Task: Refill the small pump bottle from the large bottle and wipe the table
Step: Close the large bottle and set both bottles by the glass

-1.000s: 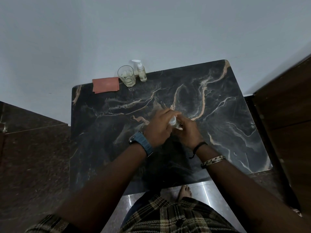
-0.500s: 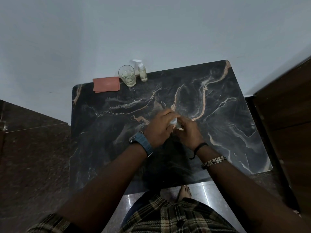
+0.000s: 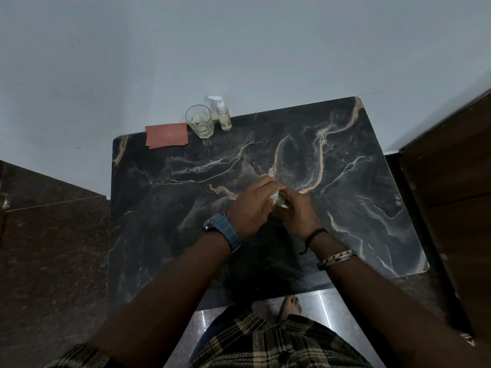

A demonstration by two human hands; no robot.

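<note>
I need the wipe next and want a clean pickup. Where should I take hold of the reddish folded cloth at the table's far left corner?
Take the reddish folded cloth by its near long edge, coming from the front. It lies flat on the dark marble table, so pinch that edge with the fingers. The clear drinking glass crowds its right end, and the wall stands close behind it.

Glossy dark marble-look table (image 3: pixel 345 208); clear glass tumbler (image 3: pixel 199 124); matt reddish cloth (image 3: pixel 166 135)
</note>
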